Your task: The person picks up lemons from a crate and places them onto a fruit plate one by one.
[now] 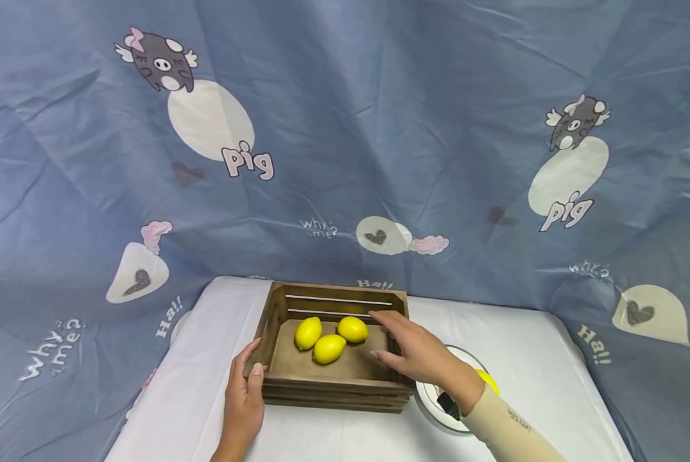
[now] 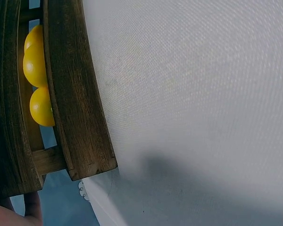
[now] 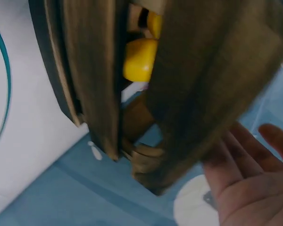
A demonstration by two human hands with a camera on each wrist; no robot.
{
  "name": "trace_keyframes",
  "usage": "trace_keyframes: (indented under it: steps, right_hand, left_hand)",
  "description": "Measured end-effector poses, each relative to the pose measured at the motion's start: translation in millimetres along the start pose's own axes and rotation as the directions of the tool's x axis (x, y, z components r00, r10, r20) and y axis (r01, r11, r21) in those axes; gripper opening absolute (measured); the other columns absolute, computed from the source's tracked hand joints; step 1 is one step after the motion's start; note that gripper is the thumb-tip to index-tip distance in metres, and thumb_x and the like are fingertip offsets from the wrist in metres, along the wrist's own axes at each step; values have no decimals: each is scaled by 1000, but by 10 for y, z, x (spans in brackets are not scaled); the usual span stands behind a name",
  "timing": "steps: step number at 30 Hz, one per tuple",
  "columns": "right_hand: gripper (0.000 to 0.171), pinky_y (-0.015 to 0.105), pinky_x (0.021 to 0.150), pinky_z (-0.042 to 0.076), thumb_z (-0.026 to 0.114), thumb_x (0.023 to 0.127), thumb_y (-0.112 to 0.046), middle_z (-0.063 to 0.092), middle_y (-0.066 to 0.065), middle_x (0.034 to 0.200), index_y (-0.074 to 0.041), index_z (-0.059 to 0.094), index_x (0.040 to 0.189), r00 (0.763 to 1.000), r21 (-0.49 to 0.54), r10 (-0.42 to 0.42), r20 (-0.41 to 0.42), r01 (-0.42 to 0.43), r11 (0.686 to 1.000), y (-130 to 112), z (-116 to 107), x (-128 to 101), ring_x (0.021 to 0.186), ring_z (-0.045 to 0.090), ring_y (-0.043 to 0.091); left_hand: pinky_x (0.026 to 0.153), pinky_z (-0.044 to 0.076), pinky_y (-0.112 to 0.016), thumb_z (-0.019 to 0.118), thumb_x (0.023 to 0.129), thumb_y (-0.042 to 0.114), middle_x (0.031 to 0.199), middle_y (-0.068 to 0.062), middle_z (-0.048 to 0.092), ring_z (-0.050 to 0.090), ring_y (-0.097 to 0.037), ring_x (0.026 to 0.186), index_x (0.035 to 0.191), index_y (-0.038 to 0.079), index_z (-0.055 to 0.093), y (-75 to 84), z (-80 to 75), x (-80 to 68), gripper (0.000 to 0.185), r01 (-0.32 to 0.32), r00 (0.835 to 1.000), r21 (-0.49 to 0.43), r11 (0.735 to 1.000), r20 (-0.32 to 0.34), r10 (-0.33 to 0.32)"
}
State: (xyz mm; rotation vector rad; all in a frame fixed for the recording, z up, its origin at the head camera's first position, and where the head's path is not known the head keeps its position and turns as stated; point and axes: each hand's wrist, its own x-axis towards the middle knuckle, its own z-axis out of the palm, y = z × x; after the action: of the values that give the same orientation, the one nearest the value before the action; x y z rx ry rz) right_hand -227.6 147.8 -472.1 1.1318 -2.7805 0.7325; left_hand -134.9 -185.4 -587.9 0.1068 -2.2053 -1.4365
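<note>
A brown slatted wooden crate (image 1: 333,389) stands on the white-covered table. Inside it, to the left and middle, lie three yellow lemons (image 1: 329,349), close together. My left hand (image 1: 244,401) grips the crate's front left corner, thumb near the top edge. In the left wrist view, only part of that hand (image 2: 14,214) shows beyond the crate's end. Over the right side of the crate reaches my right hand (image 1: 416,350), its fingers extended and apart, holding nothing. The right wrist view has this hand (image 3: 254,183) beside the crate slats, palm in view.
A white plate (image 1: 428,410) with a dark green rim line sits right of the crate, partly hidden under my right forearm. Something yellow (image 1: 489,381) shows on it behind the wrist. A blue-grey patterned cloth (image 1: 333,128) hangs behind the table and along its sides.
</note>
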Motion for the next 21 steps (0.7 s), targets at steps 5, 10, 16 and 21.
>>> trace_keyframes:
  steps: [5,10,16,21]
  right_hand:
    - [66,47,101,54,76,96,-35,58,6,146,-11,52,152,995,-22,-11,102,13,1000,-65,-142,74,123,63,24]
    - [63,48,103,52,75,96,-36,59,8,147,-11,54,150,986,-67,-6,164,17,998,-118,-251,158,129,60,26]
    - [63,47,95,56,77,95,-38,63,6,143,-12,57,149,975,-155,-2,223,38,987,-185,-291,248,124,64,25]
    - [68,46,91,58,79,92,-44,62,6,143,-12,57,148,958,-230,-22,286,90,969,-289,-306,339,124,64,26]
  left_hand:
    - [92,42,-15,42,113,12,152,-5,48,62,-29,107,157,20,46,4,8,-6,45,1,1000,-9,1000,14,0]
    - [93,43,-16,42,112,13,152,-6,48,63,-29,108,156,19,46,7,4,1,44,5,1000,8,1000,15,-5]
    - [94,41,-14,43,112,13,153,-6,48,62,-27,112,156,19,46,-7,4,7,44,-1,1000,4,1000,14,0]
    - [95,39,-13,43,111,10,153,-6,49,60,-25,111,156,17,47,4,-2,4,46,-12,1000,-4,1000,6,12]
